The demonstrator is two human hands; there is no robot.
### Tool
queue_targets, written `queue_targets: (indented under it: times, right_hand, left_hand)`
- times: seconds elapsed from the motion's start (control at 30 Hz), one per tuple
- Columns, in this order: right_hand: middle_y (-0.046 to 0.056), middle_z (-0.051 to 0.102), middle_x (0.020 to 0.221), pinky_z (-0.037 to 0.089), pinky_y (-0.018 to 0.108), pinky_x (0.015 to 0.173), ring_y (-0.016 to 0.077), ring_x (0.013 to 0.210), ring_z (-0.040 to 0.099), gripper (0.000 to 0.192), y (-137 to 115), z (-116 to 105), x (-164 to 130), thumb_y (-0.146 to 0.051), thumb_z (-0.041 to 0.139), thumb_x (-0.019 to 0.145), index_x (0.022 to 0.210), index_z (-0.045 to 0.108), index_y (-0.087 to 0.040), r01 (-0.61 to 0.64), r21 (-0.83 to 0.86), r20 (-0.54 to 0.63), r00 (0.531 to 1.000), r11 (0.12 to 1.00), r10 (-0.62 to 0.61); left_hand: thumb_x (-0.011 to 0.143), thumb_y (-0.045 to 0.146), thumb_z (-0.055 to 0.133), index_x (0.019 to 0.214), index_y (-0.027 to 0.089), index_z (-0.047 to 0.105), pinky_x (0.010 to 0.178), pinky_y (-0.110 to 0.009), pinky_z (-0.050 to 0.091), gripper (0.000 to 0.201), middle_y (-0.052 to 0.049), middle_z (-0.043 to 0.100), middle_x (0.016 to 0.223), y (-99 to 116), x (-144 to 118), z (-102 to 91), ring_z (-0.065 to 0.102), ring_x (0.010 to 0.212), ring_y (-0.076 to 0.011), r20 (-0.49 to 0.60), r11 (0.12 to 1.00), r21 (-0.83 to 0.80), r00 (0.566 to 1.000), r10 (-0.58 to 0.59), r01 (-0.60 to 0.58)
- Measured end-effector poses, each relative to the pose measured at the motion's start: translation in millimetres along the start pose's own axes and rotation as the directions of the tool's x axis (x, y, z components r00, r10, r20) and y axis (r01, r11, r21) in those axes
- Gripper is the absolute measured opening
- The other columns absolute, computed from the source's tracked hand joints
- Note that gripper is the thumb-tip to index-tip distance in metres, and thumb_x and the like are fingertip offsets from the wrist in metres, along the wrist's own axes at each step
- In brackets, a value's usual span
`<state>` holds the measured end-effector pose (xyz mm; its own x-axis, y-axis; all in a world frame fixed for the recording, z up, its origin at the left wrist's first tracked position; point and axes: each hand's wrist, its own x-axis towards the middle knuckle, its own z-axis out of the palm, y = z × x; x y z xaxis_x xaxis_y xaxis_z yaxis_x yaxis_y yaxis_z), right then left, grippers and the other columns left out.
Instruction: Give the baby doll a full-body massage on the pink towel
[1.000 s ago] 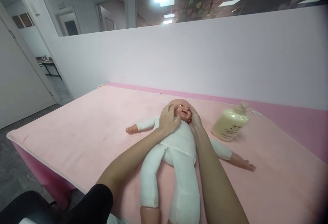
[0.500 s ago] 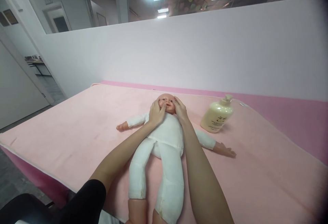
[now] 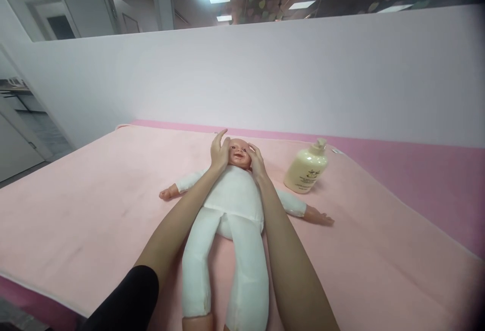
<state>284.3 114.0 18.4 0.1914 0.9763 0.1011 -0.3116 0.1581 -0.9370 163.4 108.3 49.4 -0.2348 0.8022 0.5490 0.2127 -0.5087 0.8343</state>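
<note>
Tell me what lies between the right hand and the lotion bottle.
Nothing but bare pink blanket, as the head view shows: the right hand rests against the doll's head, and the lotion bottle stands apart.

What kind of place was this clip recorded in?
Probably a baby-care training room: a doll lies on a pink padded table, both hands at its head, a pump bottle beside it, a white partition behind.
</note>
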Motion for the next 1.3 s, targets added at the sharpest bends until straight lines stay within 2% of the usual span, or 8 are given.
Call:
queue_targets:
  times: [0.13, 0.27, 0.37, 0.53, 0.7, 0.9, 1.1, 1.3]
  right_hand:
    - [0.000, 0.059, 0.107, 0.052, 0.020, 0.071, 0.0116, 0.089, 0.060, 0.052, 6.4, 0.6, 12.1, -0.041, 0.068, 0.065, 0.113, 0.051, -0.027, -0.018, 0.063, 0.018, 1.000, 0.998, 0.017]
    - [0.001, 0.059, 0.110, 0.054, 0.023, 0.073, 0.0129, 0.090, 0.062, 0.061, 11.3, 1.3, 22.1, -0.038, 0.072, 0.063, 0.118, 0.048, -0.029, -0.083, 0.143, 0.081, 0.994, 0.986, 0.072]
    - [0.001, 0.057, 0.118, 0.055, 0.025, 0.080, 0.0138, 0.098, 0.061, 0.062, 11.4, 0.6, 22.5, -0.037, 0.072, 0.065, 0.122, 0.048, -0.030, -0.105, 0.154, 0.108, 0.990, 0.982, 0.089]
    - [0.001, 0.057, 0.120, 0.055, 0.026, 0.084, 0.0146, 0.103, 0.060, 0.056, 11.5, -0.5, 22.2, -0.038, 0.070, 0.068, 0.120, 0.052, -0.028, -0.072, 0.151, 0.105, 0.993, 0.986, 0.057]
    - [0.001, 0.056, 0.123, 0.055, 0.027, 0.084, 0.0153, 0.104, 0.059, 0.053, 14.9, -1.3, 26.5, -0.041, 0.070, 0.068, 0.117, 0.055, -0.027, -0.037, 0.166, 0.120, 0.993, 0.985, 0.017]
    - [0.002, 0.057, 0.122, 0.054, 0.027, 0.088, 0.0154, 0.106, 0.059, 0.050, 13.9, 0.3, 26.0, -0.039, 0.068, 0.069, 0.115, 0.055, -0.025, -0.017, 0.152, 0.094, 0.996, 0.988, 0.003]
    - [0.002, 0.059, 0.118, 0.054, 0.029, 0.089, 0.0157, 0.104, 0.060, 0.046, 13.2, 1.3, 27.4, -0.036, 0.066, 0.070, 0.113, 0.055, -0.024, -0.053, 0.207, 0.098, 0.995, 0.977, 0.033]
    - [0.002, 0.061, 0.113, 0.054, 0.031, 0.088, 0.0161, 0.101, 0.061, 0.048, 9.5, -1.0, 25.4, -0.033, 0.066, 0.069, 0.115, 0.054, -0.024, -0.112, 0.247, 0.111, 0.990, 0.963, 0.086]
  left_hand:
    - [0.082, 0.025, 0.052, 0.117, 0.018, 0.062, 0.108, -0.032, 0.035, 0.037, -0.007, 0.059, 0.128, -17.0, 14.5, 9.4, 0.050, 0.123, -0.0198, 0.163, 0.991, 0.064, 0.979, -0.124, 0.115]
    - [0.076, 0.025, 0.059, 0.121, 0.017, 0.060, 0.106, -0.032, 0.037, 0.046, -0.009, 0.057, 0.131, -27.0, 23.3, 9.6, 0.050, 0.123, -0.0214, 0.314, 0.995, 0.073, 0.945, -0.093, 0.073]
    - [0.073, 0.025, 0.062, 0.116, 0.015, 0.062, 0.103, -0.031, 0.041, 0.045, -0.011, 0.059, 0.127, -26.5, 27.8, 8.6, 0.052, 0.120, -0.0220, 0.356, 0.991, 0.035, 0.925, -0.132, 0.128]
    - [0.071, 0.022, 0.063, 0.113, 0.013, 0.063, 0.099, -0.031, 0.044, 0.043, -0.011, 0.062, 0.122, -20.9, 26.1, 10.2, 0.056, 0.115, -0.0222, 0.316, 0.976, -0.055, 0.931, -0.184, 0.211]
    - [0.074, 0.023, 0.061, 0.109, 0.016, 0.066, 0.100, -0.031, 0.043, 0.036, -0.007, 0.064, 0.119, -20.5, 22.7, 11.4, 0.057, 0.113, -0.0207, 0.280, 0.971, -0.086, 0.941, -0.193, 0.224]
    - [0.076, 0.024, 0.057, 0.108, 0.018, 0.068, 0.104, -0.033, 0.041, 0.034, -0.006, 0.065, 0.119, -29.3, 24.5, 13.2, 0.056, 0.115, -0.0210, 0.244, 0.978, -0.092, 0.957, -0.158, 0.185]
    - [0.078, 0.025, 0.054, 0.107, 0.018, 0.069, 0.105, -0.033, 0.039, 0.034, -0.005, 0.065, 0.119, -34.9, 25.9, 13.0, 0.055, 0.117, -0.0211, 0.228, 0.977, -0.102, 0.960, -0.161, 0.188]
    - [0.078, 0.016, 0.037, 0.104, 0.017, 0.070, 0.103, -0.030, 0.042, 0.042, -0.002, 0.066, 0.118, -34.3, 24.5, 11.4, 0.055, 0.116, -0.0182, 0.191, 0.982, -0.082, 0.970, -0.152, 0.170]
